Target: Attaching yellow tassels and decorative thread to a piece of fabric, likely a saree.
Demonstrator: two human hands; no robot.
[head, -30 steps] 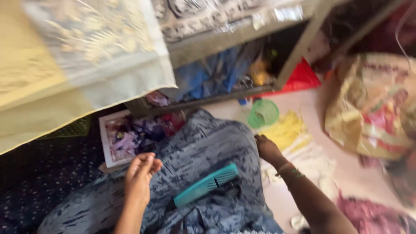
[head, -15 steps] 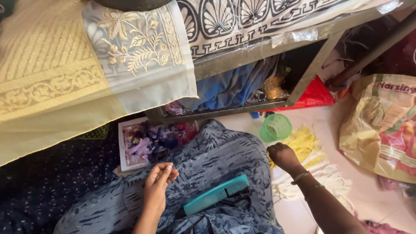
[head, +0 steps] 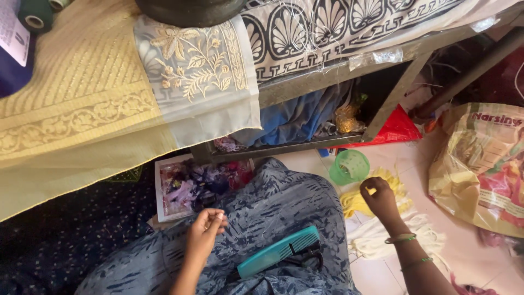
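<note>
Landmark: blue patterned cloth [head: 273,218] draped over lap.

Teal plastic comb [head: 279,252] lies on cloth, long axis slanting, high end toward right side; black scissors [head: 305,258] tucked just under it.

Yellow thread bundle [head: 355,201] on floor right of cloth, below green plastic cup [head: 349,166].

Right hand [head: 380,199] on bundle, grip closed over strands.

Left hand [head: 203,236] on cloth, left of comb; grip pressed together, fingertips pinched, held thing too fine to tell. Left hand nearer comb.
</note>
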